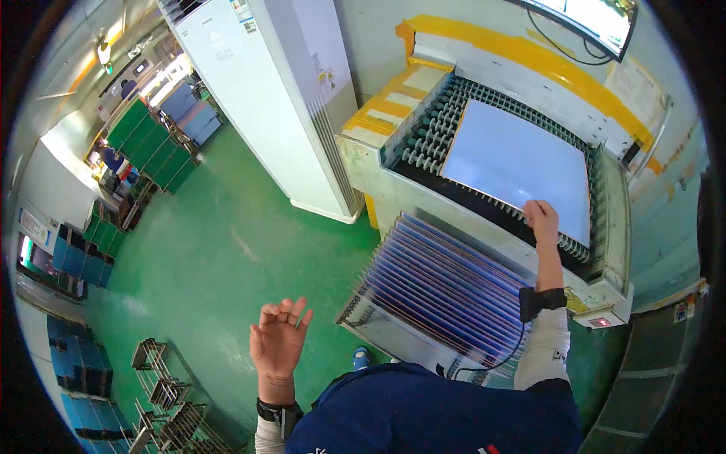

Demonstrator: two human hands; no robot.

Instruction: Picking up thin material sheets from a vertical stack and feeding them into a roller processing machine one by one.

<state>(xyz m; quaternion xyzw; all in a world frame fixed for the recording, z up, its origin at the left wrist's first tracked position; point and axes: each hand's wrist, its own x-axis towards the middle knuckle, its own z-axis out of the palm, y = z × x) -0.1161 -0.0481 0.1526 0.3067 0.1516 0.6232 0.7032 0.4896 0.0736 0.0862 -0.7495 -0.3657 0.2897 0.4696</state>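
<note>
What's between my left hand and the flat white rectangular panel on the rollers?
In the head view: green floor, racked thin blue panels, then the pale machine's front.

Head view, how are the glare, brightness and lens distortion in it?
In the head view, soft glare brightens the pale panel on the rollers; in the same view, the screen top right is blown out in places, straight edges bow toward the rim, and the corners go black.

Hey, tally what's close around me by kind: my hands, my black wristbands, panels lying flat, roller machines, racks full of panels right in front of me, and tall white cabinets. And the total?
Left hand and right hand: 2
Black wristbands: 2
Flat-lying panel: 1
Roller machine: 1
Filled rack: 1
Tall white cabinet: 1
Total: 8
</note>
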